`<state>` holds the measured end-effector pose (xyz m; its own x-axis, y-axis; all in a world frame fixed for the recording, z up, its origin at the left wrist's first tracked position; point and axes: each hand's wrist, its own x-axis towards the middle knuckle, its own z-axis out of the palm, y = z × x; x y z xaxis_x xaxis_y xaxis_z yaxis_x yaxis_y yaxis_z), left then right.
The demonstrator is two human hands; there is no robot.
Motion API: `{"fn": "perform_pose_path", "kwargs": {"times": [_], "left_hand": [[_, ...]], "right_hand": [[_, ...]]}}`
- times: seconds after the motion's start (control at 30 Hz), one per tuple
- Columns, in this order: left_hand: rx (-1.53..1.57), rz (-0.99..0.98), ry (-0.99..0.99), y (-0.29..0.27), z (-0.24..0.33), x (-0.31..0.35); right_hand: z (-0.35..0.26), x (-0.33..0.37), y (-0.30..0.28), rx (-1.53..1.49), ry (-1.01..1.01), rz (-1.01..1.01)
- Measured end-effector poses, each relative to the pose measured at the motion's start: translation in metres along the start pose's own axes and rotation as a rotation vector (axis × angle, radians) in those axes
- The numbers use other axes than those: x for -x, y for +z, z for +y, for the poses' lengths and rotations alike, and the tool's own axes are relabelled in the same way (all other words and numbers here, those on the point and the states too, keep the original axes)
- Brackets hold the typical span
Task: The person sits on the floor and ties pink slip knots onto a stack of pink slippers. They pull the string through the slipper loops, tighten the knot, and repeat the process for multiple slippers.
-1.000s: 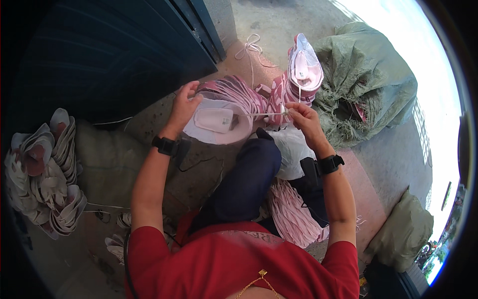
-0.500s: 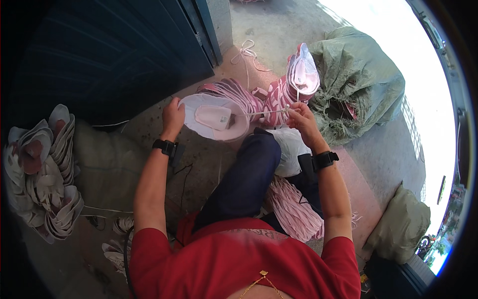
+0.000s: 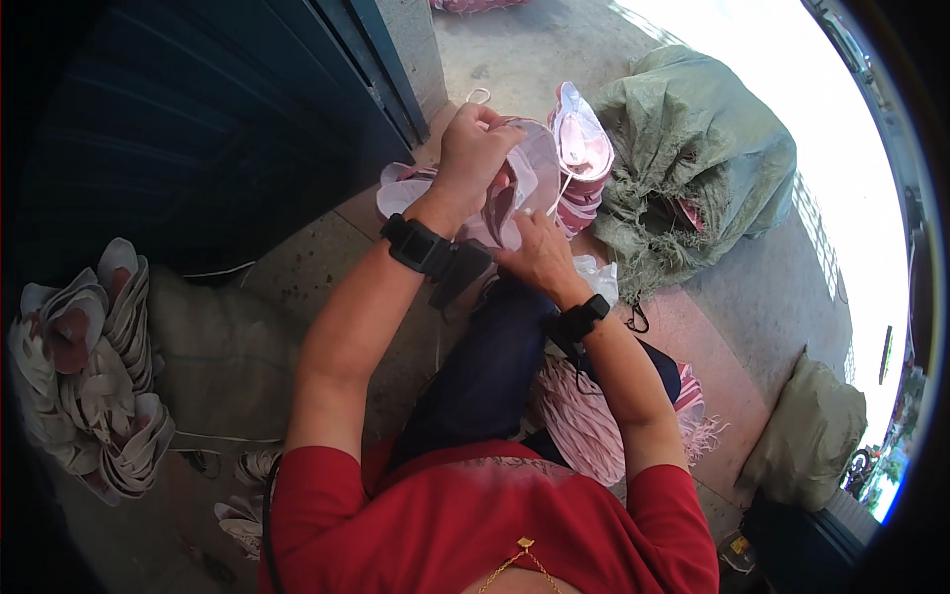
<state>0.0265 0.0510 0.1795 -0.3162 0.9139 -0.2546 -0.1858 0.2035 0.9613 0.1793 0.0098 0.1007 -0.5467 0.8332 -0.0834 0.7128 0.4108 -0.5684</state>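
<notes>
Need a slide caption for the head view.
Left hand and right hand at a pale shoe upper, green sack nearby.

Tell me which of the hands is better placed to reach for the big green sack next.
Probably the right hand: it is at the lower edge of the pale piece, nearer the green sack. The left hand grips the upper edge, farther off, with the piece between it and the sack.

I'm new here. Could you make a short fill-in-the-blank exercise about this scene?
1. The left hand and right hand are at a pale fabric piece; the ____ hand is higher in the picture.
2. The shirt's colour is ____.
3. The large green sack lies toward the picture's ____ edge.
4. The strand bundle's colour is ____.

Missing words: left; red; right; pink.
</notes>
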Motion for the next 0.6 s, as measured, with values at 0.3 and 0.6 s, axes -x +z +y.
{"fn": "perform_pose_path", "kwargs": {"times": [0.3,0.6], "left_hand": [[-0.598,-0.303,0.291,-0.035,-0.105,0.02],[-0.714,-0.28,0.176,-0.049,-0.088,-0.008]], "right_hand": [[0.057,-0.01,0.016,-0.323,0.055,0.177],[0.08,0.0,-0.001,0.213,-0.163,0.074]]}}
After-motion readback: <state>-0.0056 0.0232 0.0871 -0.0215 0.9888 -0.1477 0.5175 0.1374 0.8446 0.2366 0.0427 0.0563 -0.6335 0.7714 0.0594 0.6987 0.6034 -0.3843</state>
